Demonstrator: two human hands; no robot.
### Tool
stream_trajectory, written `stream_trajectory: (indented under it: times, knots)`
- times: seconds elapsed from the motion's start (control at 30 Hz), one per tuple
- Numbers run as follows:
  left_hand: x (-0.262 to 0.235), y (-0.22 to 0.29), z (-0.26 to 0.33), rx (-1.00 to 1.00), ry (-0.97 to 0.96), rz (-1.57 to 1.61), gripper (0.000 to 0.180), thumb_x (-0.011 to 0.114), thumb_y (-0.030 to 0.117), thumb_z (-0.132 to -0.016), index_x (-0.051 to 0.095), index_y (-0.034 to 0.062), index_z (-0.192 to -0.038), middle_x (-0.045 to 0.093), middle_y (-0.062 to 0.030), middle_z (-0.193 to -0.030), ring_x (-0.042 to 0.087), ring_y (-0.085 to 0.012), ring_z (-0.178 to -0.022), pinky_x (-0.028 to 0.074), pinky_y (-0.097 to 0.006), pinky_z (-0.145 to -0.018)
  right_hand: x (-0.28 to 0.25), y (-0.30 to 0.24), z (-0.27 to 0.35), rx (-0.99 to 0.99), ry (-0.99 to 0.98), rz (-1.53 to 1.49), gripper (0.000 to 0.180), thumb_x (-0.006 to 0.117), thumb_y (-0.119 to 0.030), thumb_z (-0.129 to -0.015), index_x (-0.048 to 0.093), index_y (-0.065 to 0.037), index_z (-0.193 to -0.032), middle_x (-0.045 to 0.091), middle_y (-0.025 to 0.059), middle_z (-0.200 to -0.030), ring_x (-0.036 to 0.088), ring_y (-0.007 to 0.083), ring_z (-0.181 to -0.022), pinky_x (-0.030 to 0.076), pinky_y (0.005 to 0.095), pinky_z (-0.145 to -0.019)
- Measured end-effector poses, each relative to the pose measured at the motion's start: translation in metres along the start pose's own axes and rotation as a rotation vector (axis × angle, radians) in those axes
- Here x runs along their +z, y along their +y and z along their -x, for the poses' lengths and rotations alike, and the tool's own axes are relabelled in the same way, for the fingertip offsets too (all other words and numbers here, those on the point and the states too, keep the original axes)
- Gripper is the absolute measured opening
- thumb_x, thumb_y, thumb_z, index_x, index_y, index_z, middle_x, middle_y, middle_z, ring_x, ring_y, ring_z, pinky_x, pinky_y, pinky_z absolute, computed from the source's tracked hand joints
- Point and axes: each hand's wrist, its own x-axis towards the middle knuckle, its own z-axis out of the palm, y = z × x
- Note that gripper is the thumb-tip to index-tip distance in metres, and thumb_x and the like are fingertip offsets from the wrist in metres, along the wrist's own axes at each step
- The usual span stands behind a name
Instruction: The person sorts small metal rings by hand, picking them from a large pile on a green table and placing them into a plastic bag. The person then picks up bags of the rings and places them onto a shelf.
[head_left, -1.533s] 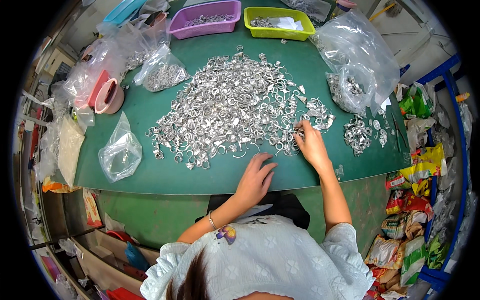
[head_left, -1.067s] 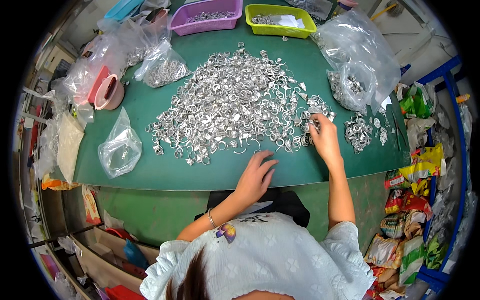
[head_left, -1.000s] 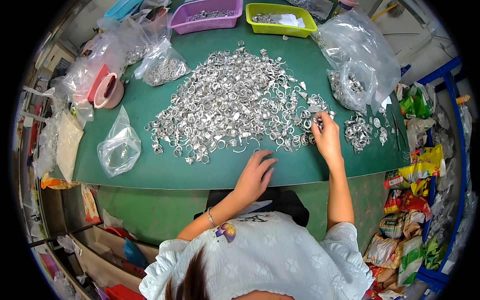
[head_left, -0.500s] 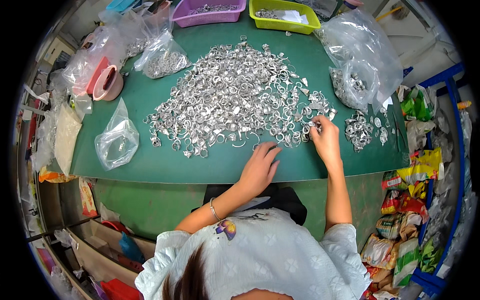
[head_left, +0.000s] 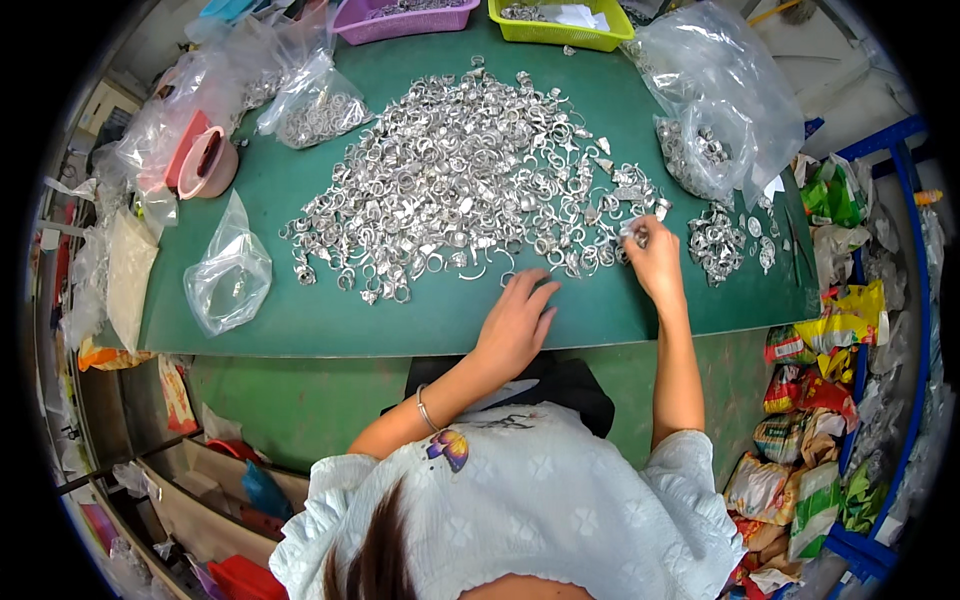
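Note:
A broad heap of small silver rings [head_left: 440, 180] covers the middle of the green table [head_left: 420, 325]. At the heap's right front edge, my right hand [head_left: 655, 262] is closed, its thumb and fingers pinching a small silver ring [head_left: 636, 236] partly hidden by the fingertips. My left hand [head_left: 514, 325] rests by the front edge of the heap with its fingers stretched and slightly apart, holding nothing; its fingertips lie beside a loose ring. To the right of my right hand is a smaller pile of silver pieces [head_left: 717, 245], with a few flat round pieces beside it.
Purple [head_left: 400, 24] and yellow-green baskets [head_left: 560, 34] stand at the far edge. Clear plastic bags with silver pieces lie at the far left [head_left: 322, 115] and right [head_left: 715, 120]. An empty-looking clear bag [head_left: 230, 268] and a pink bowl [head_left: 212, 172] sit on the left.
The whole view has shifted slightly. My right hand has moved a little to the right against the heap, its fingers still pinched. My left hand has stayed nearly in place.

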Motion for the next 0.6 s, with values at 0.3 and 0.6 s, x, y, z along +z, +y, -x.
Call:
stream_trajectory:
  times: [0.3, 0.6]
  knots:
    - [0.003, -0.001, -0.008, -0.600, -0.141, 1.345, 0.034, 0.046, 0.024, -0.094, 0.047, 0.0019, -0.120, 0.052, -0.0132, -0.117, 0.054, -0.0250, -0.105, 0.042, -0.041, -0.094, 0.000, -0.052, 0.051, -0.049, -0.417, -0.536, 0.021, 0.060, -0.004, -0.077, 0.058, 0.000, -0.098, 0.060, 0.0074, -0.082, 0.056, 0.0159, -0.076, 0.044, 0.0279, -0.068]
    - [0.017, -0.022, -0.003, -0.795, -0.238, 1.807, 0.026, 0.052, 0.018, -0.091, 0.054, -0.0007, -0.110, 0.059, -0.0103, -0.100, 0.060, -0.0170, -0.082, 0.052, -0.029, -0.071, -0.006, -0.033, 0.043, -0.208, -0.216, -0.454, 0.018, 0.057, -0.006, -0.084, 0.061, -0.001, -0.101, 0.059, 0.0058, -0.081, 0.053, 0.0145, -0.063, 0.042, 0.0272, -0.057]
